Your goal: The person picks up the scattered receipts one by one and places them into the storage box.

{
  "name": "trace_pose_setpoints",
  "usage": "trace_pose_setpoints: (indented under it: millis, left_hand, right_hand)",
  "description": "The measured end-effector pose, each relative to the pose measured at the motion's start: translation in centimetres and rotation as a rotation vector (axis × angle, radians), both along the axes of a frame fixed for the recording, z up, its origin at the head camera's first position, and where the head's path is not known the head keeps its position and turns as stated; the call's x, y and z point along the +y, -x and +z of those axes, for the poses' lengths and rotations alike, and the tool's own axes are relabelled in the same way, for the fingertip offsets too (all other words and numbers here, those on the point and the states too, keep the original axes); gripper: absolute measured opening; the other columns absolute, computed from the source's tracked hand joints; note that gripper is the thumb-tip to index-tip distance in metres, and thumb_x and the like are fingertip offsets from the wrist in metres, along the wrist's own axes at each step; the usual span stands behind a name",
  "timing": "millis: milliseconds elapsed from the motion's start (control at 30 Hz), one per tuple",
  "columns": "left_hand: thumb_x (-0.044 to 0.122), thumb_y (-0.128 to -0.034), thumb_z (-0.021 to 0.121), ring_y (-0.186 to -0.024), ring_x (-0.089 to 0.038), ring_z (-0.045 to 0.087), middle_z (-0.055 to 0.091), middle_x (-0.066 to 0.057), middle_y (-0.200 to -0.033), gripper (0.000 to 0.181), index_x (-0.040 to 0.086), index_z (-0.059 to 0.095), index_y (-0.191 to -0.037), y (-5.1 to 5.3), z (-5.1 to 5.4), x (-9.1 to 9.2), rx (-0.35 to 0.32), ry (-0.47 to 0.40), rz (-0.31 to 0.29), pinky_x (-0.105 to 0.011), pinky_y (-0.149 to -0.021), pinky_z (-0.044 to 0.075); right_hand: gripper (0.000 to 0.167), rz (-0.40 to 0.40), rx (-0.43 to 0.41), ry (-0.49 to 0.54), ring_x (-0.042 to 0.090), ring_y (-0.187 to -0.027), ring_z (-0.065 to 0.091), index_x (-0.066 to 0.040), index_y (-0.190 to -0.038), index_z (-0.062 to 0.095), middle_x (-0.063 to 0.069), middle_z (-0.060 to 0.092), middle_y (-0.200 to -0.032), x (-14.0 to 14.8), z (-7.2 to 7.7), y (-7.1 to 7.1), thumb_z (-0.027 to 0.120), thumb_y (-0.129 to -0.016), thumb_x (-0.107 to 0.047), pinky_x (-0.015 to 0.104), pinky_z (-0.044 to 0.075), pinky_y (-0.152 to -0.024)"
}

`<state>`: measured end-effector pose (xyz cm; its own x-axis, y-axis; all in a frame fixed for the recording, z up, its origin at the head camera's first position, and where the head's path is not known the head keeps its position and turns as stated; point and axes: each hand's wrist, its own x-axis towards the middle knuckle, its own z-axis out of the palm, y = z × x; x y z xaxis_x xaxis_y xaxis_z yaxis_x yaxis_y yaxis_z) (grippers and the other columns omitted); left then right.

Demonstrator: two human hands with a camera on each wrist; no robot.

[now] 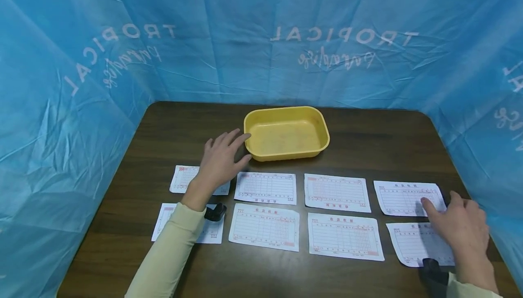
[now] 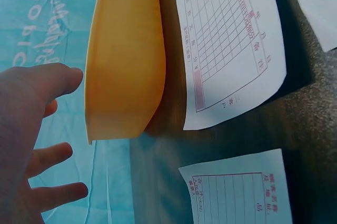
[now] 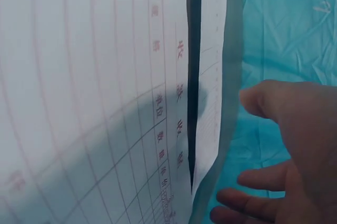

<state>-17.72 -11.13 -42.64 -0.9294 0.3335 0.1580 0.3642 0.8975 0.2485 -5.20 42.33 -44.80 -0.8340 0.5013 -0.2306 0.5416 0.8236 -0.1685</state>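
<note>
Closest to me, the rightmost front receipt slip (image 1: 416, 245) runs under the right wrist's black strap (image 1: 435, 270); I can't tell whether they touch, but if the strap drags, I'd expect the paper to skid or crease. The leftmost front receipt slip (image 1: 212, 234) faces the same risk from the left sleeve (image 1: 171, 248) crossing over it. I see the right hand (image 1: 466, 227) at the right end of both rows, fingers loosely extended with nothing in them, its thumb over the rightmost back receipt slip (image 1: 400, 198). Thin paper flat on this smooth-looking table (image 1: 367, 143) gives little to catch, so a clumsy pinch could push a slip away or disturb its close neighbour. Farther off, the left hand (image 1: 218, 159) is empty, fingers spread at the left end of the yellow tray (image 1: 286, 136); I can't be sure they meet its rim. The tray stands just behind the back row, and a one-sided tug could, I judge, swing its near edge onto the slips. Beyond hangs the blue curtain (image 1: 245, 71), which a tray shoved backward could snag.
</note>
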Motion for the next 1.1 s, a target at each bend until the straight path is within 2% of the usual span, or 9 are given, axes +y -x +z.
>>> trace_pose_setpoints:
  millis: [300, 467, 700, 933, 1100]
  left_hand:
    - [0.061, -0.0898, 0.053, -0.136, -0.036, 0.029, 0.033, -0.006, -0.152, 0.06, 0.031, 0.047, -0.141, 0.4, -0.4, 0.5, -0.058, 0.042, 0.01, -0.066, -0.102, 0.019]
    - [0.065, -0.0882, 0.052, -0.136, -0.035, 0.029, 0.035, -0.006, -0.15, 0.061, 0.029, 0.052, -0.137, 0.6, -0.4, 0.8, -0.054, 0.06, 0.027, -0.068, -0.1, 0.018]
    - [0.064, -0.0881, 0.053, -0.136, -0.036, 0.028, 0.037, -0.003, -0.149, 0.057, 0.026, 0.059, -0.13, 0.9, -0.7, 1.0, -0.035, 0.056, 0.031, -0.07, -0.1, 0.016]
    - [0.064, -0.0878, 0.053, -0.136, -0.035, 0.029, 0.038, -0.002, -0.149, 0.056, 0.024, 0.061, -0.126, 1.0, -0.8, 1.2, -0.026, 0.044, 0.033, -0.069, -0.1, 0.017]
    - [0.064, -0.0868, 0.055, -0.136, -0.035, 0.028, 0.036, -0.006, -0.15, 0.056, 0.024, 0.062, -0.125, 1.1, -0.8, 1.4, -0.033, 0.038, 0.042, -0.067, -0.101, 0.018]
  right_hand:
    - [0.097, 0.005, -0.086, 0.04, 0.057, -0.108, 0.021, 0.018, -0.139, 0.02, 0.044, 0.02, -0.121, 1.0, -0.8, 0.5, 0.06, -0.087, -0.054, 0.068, 0.027, -0.089]
    - [0.094, 0.004, -0.093, 0.066, 0.055, -0.104, 0.023, 0.016, -0.138, 0.025, 0.042, 0.023, -0.118, 1.2, -0.9, 0.6, 0.061, -0.086, -0.054, 0.067, 0.028, -0.086]
    - [0.093, 0.014, -0.079, 0.063, 0.055, -0.103, 0.026, 0.02, -0.135, 0.028, 0.043, 0.026, -0.116, 1.4, -0.6, 0.8, 0.062, -0.087, -0.052, 0.067, 0.028, -0.086]
    - [0.092, -0.054, -0.095, 0.115, 0.055, -0.105, 0.023, 0.019, -0.135, 0.03, 0.042, 0.026, -0.117, 1.5, -0.7, 1.3, 0.065, -0.085, -0.05, 0.065, 0.03, -0.083]
    - [0.087, -0.104, -0.042, 0.149, 0.053, -0.102, 0.027, 0.017, -0.131, 0.035, 0.039, 0.033, -0.112, 1.7, -0.7, 1.5, 0.068, -0.083, -0.049, 0.062, 0.032, -0.079]
